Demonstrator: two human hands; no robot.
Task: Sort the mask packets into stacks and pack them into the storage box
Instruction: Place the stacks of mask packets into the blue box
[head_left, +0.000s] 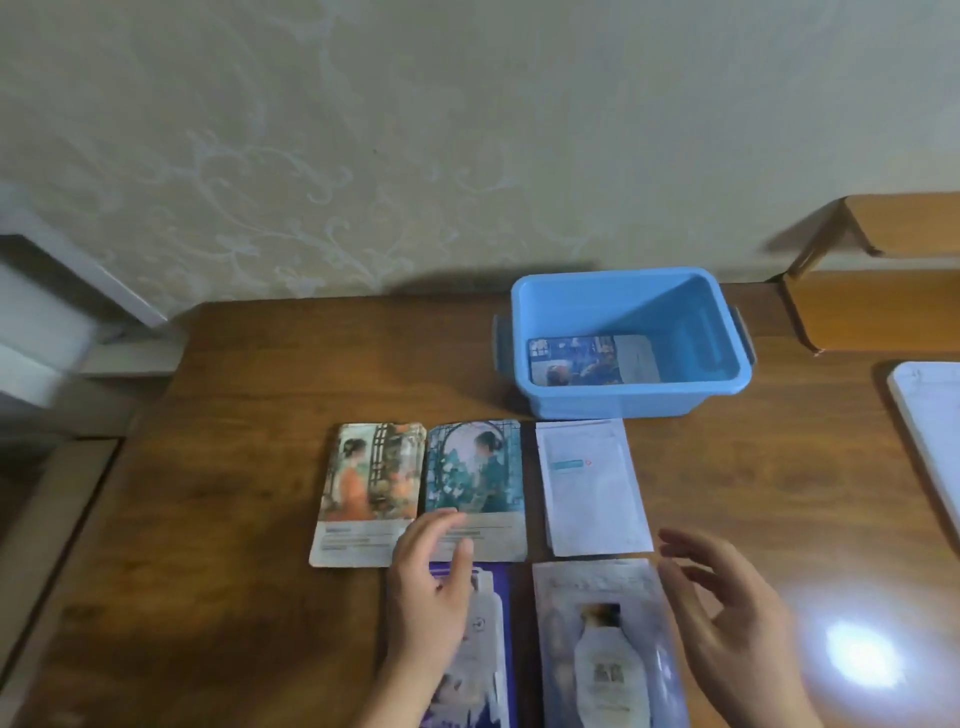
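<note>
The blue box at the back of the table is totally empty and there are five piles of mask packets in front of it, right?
Not quite. The blue box is not empty: the head view shows mask packets already lying on its bottom. The rest holds: it sits at the back of the table, with five piles in front of it.

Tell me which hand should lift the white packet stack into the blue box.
Probably the right hand: it hovers open just beside the white packet stack, on the same side as the blue box. The left hand lies over the purple packet, farther away.
</note>
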